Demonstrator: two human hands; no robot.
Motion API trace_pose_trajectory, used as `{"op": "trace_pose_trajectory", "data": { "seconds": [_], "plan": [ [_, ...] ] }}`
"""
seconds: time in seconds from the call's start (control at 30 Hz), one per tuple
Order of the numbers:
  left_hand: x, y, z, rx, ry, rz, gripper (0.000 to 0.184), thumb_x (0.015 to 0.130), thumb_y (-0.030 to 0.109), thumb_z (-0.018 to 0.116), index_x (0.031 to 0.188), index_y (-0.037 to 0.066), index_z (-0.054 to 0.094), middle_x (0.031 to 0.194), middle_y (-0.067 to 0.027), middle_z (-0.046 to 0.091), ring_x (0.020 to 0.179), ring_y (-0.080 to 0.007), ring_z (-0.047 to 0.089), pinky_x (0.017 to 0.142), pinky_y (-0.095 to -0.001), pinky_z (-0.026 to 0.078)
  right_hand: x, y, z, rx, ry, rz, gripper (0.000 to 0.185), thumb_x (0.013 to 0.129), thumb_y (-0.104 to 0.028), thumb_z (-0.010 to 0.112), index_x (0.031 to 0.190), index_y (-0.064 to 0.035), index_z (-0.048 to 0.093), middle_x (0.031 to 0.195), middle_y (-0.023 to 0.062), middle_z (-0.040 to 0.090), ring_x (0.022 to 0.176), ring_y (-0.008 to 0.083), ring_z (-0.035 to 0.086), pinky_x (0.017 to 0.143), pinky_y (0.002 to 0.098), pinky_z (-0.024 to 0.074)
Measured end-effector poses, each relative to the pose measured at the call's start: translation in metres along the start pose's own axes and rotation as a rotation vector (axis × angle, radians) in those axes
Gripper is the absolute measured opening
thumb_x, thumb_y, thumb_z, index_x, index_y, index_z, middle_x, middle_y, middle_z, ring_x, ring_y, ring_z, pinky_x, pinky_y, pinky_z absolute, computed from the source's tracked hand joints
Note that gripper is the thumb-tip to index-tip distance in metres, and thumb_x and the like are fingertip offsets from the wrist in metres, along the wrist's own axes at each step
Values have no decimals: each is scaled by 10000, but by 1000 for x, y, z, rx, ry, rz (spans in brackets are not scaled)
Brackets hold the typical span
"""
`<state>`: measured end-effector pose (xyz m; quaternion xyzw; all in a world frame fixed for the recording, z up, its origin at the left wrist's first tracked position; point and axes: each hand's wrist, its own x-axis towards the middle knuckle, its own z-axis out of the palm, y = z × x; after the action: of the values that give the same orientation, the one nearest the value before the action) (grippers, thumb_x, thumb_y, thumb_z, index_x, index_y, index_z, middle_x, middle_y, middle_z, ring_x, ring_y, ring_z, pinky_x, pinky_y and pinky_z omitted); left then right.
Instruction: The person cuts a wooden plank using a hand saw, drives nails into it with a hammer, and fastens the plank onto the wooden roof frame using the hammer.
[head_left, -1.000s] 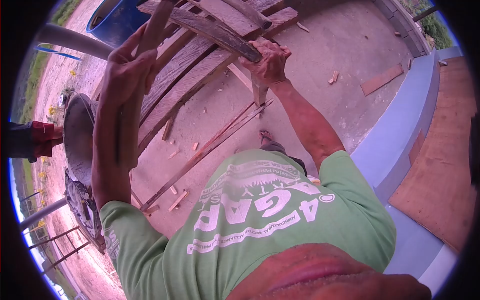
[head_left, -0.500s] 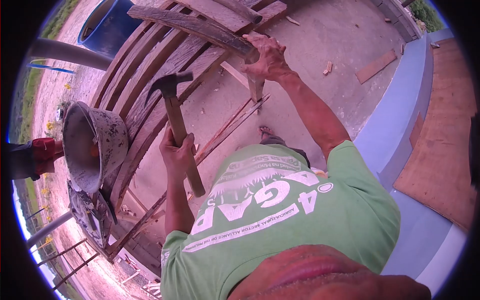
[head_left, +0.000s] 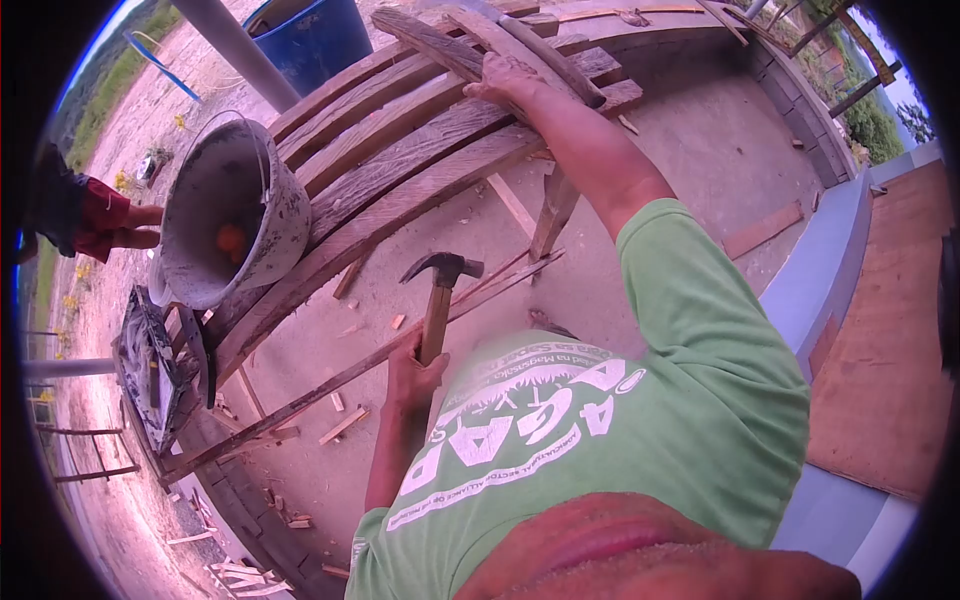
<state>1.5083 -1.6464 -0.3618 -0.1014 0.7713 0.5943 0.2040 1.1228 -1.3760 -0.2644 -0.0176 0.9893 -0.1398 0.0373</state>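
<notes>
My left hand (head_left: 412,375) is closed around the wooden handle of a claw hammer (head_left: 437,312), held upright with its dark head uppermost, in front of my green shirt. My right hand (head_left: 505,85) reaches out to the far end of the lumber and grips the near end of a short wooden board (head_left: 425,40). That board lies across several long rough planks (head_left: 400,150), which sit side by side as a raised bench top. Next to my right hand another piece of wood (head_left: 545,60) rests on the planks.
A cement-stained bucket (head_left: 285,215) with something orange inside stands at the planks' left end. A blue drum (head_left: 320,50) is behind. At far left stands another person in red shorts (head_left: 100,215). Wood scraps (head_left: 345,425) litter the concrete floor; a plywood sheet (head_left: 880,370) lies at right.
The view has shifted left and forward. My right hand has moved onto the planks with the board, which was held out at their edge. The hammer has dropped lower, closer to my body.
</notes>
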Motion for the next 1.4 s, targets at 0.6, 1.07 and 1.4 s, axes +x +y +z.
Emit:
{"op": "trace_pose_trajectory", "data": {
  "seconds": [0.6,1.07,1.4],
  "plan": [
    [22,-43,-7,554,-271,93,398,754,169,745,1063,-52,628,812,-223,677,714,-299,676,682,-408,528,-173,100,-79,1216,494,-330,499,841,-151,780,1251,48,576,1092,96,687,962,123,635,856,271,518],
    [245,33,267,826,-646,72,298,869,270,616,978,-5,649,939,-275,667,927,-434,651,791,-484,496,-245,481,-39,596,738,293,586,649,-151,732,1177,1,530,978,180,640,915,348,648,827,411,531],
    [338,132,435,706,-826,112,315,870,273,635,1023,-3,637,964,-232,665,940,-379,640,812,-451,490,-283,627,13,473,274,773,597,675,-265,745,1190,-32,552,1057,233,686,1013,417,666,894,470,528]
  ]
}}
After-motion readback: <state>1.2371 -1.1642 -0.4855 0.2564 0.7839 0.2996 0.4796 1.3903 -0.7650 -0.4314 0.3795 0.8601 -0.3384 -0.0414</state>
